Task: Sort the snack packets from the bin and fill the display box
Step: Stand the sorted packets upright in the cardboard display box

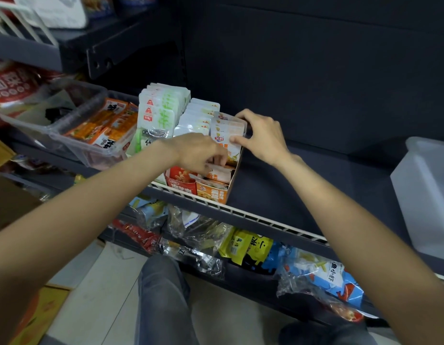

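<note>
Dark shelf (278,185): left hand (198,153) pinching packets (227,131) into display box (234,180); right hand (263,135) pinching stack at 3 o'clock. Risk: row toppling forward.

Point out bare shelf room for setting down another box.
Free: the dark shelf between the display box and the white bin. Crowded: left of the box, white packets and the clear tub sit close together. Both hands, left hand and right hand, occupy the box itself.
</note>
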Tool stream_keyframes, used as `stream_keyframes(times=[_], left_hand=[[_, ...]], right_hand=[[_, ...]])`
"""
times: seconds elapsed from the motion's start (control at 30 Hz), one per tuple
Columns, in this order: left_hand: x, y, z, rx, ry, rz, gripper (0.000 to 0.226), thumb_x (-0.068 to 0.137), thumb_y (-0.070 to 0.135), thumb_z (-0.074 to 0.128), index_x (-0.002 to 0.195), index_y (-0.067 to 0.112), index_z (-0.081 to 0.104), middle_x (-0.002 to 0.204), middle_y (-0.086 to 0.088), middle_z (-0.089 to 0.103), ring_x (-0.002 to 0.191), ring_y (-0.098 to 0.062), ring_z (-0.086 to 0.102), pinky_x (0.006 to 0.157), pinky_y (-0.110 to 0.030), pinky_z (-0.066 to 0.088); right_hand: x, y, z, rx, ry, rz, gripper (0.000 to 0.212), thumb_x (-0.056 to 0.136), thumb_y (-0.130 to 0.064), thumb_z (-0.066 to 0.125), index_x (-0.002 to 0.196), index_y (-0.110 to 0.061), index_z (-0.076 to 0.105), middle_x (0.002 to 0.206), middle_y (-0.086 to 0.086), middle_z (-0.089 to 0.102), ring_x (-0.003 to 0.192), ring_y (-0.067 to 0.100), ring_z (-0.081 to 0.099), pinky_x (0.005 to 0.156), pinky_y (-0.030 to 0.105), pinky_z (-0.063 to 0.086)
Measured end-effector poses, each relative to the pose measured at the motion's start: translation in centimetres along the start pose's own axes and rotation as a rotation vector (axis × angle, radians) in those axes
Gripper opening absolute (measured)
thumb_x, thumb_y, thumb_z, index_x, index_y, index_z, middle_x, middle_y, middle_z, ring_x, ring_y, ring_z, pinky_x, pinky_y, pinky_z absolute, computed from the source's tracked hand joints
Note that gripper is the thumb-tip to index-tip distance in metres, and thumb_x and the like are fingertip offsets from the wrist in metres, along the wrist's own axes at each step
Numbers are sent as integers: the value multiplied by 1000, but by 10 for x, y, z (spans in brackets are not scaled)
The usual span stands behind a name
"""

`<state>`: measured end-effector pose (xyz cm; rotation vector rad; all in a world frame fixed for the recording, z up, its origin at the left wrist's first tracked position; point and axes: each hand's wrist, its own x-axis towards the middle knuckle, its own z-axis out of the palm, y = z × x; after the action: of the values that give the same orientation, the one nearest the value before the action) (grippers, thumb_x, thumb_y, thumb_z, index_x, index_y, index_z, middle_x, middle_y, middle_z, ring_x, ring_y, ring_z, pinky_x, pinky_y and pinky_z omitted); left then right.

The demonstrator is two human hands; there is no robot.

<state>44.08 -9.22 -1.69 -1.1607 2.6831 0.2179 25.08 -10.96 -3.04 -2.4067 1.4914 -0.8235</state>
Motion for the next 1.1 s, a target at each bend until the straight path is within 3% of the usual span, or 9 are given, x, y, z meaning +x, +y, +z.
stream_keyframes(times=[0.3,0.43,0.53,0.7,0.77,0.83,0.93,1.0,1.1], left_hand=[[-9,-7,2,100,433,-119,32,92,28,56,122,17,60,103,-8,69,96,-31,64,72,-35,44],[-8,-4,2,109,573,-140,44,85,29,66,123,14,49,109,-9,63,98,-29,60,64,-31,39],[-10,-2,14,92,664,-105,48,74,29,77,113,13,53,111,-6,59,97,-26,59,59,-28,39],[-34,-5,16,-36,780,-28,51,76,46,71,118,21,53,110,-2,58,93,-20,61,62,-35,53],[-49,-3,10,-226,737,55,50,79,58,61,114,23,58,110,4,60,100,-13,59,79,-36,53],[-64,1,4,-436,486,82,60,74,70,58,118,29,58,114,11,61,106,-4,57,90,-30,47],[-65,10,12,-237,192,66,57,80,63,57,128,33,54,120,12,64,104,-4,61,88,-26,48],[-57,13,21,-95,176,77,38,94,38,52,131,29,54,115,6,68,94,-10,66,81,-28,51],[-48,14,27,-24,171,36,35,99,27,43,132,26,53,104,-2,72,87,-16,67,77,-35,52]], right_hand=[[0,4,-1,159,-34,20,34,78,-29,74,109,-25,59,98,-13,67,84,0,61,84,30,52],[-4,4,-7,343,-88,56,30,90,-41,60,117,-29,56,109,-11,66,98,0,60,91,28,50],[-17,4,-9,385,-125,7,50,86,-46,62,130,-31,45,127,-11,56,117,1,50,97,23,41],[-27,0,5,80,-113,-114,79,79,-40,72,145,-31,28,140,-4,44,124,16,42,98,31,32],[-23,-2,7,96,-68,-100,78,80,-36,72,144,-30,30,137,-2,47,122,17,43,99,34,35],[-21,-1,8,121,-54,-81,78,79,-34,73,144,-29,31,134,-2,49,121,17,44,99,35,37],[-21,1,9,152,-65,-76,76,78,-34,73,142,-30,32,132,-2,50,119,15,43,95,33,38],[-22,2,9,159,-73,-73,75,79,-35,73,142,-30,33,131,-3,51,118,14,43,94,31,38],[-24,3,8,173,-74,-66,74,79,-36,73,141,-30,34,129,-4,53,117,12,44,94,32,39]])
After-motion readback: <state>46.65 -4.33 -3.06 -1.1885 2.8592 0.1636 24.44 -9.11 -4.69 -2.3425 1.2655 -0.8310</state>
